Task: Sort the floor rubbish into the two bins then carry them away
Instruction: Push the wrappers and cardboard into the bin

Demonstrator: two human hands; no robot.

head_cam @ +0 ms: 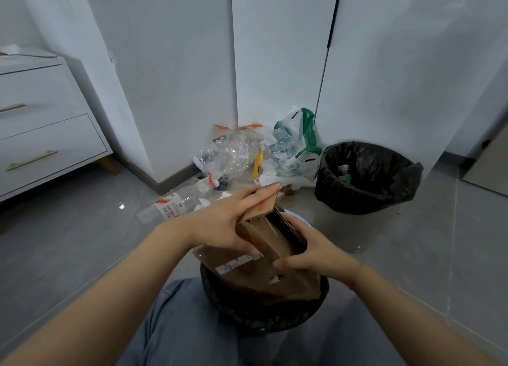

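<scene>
Both hands, left hand point(228, 222) and right hand point(313, 253), grip a cardboard box point(270, 233) over the near black-lined bin point(247, 316).

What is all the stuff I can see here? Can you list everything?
cardboard box: one, brown, held over the near bin, on top of another cardboard piece
near bin: one, black liner, by the person's knees
far bin: one, black liner, standing by the wall on the right, a bottle inside
plastic bag: one, white and green, on the floor in the corner
clear plastic wrapping: a crumpled heap, see-through, in the corner left of the bag
plastic bottle: one, clear with red and white label, lying on the floor
drawer cabinet: one, white with gold handles, far left
left hand: grips the box's flap
right hand: grips the box's right side
</scene>
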